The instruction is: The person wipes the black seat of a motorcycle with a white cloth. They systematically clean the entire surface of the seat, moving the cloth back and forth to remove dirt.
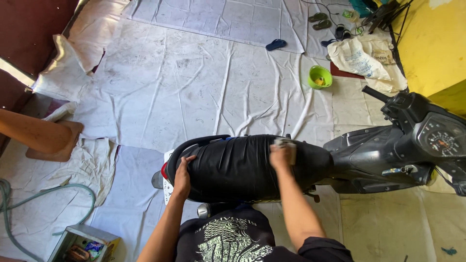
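A black motorbike [388, 155] stands across the lower half of the view, its wrinkled black seat [238, 165] in front of me. My left hand [183, 177] grips the rear end of the seat, fingers curled over its edge. My right hand [281, 156] presses a small grey cloth or sponge [286, 143] down on the middle of the seat. The handlebar [376, 93] and the round speedometer [442, 140] are at the right.
White sheets [194, 82] cover the floor. A green bowl [320, 76] sits at the upper right near sandals [275, 44] and a printed sack [364, 58]. A green hose [29, 204] and a small open box [82, 242] lie lower left. Another person's leg [34, 133] enters at the left.
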